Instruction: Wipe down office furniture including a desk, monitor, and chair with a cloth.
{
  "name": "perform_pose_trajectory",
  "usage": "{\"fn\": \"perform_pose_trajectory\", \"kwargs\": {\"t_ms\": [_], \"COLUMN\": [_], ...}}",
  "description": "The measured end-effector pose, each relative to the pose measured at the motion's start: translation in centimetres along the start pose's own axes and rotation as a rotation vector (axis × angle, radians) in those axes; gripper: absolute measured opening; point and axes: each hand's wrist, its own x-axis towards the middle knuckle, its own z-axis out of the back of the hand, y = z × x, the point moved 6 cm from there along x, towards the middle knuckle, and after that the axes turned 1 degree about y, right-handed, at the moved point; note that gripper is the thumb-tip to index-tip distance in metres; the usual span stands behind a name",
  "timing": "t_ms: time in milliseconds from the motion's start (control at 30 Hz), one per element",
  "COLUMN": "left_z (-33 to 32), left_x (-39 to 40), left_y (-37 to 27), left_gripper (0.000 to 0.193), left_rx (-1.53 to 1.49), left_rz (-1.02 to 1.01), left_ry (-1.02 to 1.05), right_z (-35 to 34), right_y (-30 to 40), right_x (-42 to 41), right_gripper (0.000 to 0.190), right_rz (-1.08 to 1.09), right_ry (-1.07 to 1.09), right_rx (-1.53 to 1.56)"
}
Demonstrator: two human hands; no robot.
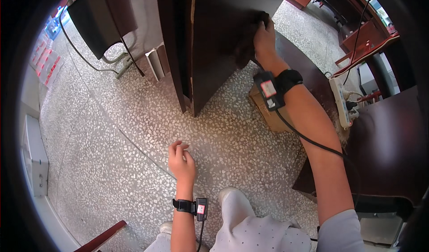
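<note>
My right hand (265, 39) reaches up to a dark wooden panel (218, 51) of a piece of furniture, its fingers closed around a small black item (261, 17) at the panel's far right part; what the item is cannot be made out. Over the speckled floor (134, 171), my left hand (182, 161) hangs with loosely curled fingers and nothing in it. Each wrist wears a black strap with a small cabled device, the right one (269, 90) larger in view than the left one (201, 209).
A cardboard box (264, 114) stands on the floor below my right forearm. At right, a white power strip (341, 103) with plugs lies by a dark desktop (385, 145). A thin cable (140, 151) crosses the floor. A dark chair (97, 21) and wrapped bottles (47, 64) are at upper left.
</note>
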Motion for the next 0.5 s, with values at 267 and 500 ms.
{"fn": "perform_pose_trajectory", "kwargs": {"t_ms": [267,500], "left_z": [-0.6,-3.0], "left_x": [0.0,1.3], "left_y": [4.8,7.9], "left_gripper": [0.026,0.048], "left_rx": [0.353,0.467], "left_rz": [0.473,0.649], "left_ry": [0.254,0.595], "right_z": [0.2,0.0], "right_y": [0.9,1.5], "right_x": [-2.9,-3.7], "right_gripper": [0.048,0.047], "right_rz": [0.122,0.134], "right_ry": [0.003,0.046], "right_rx": [-0.205,-0.222]}}
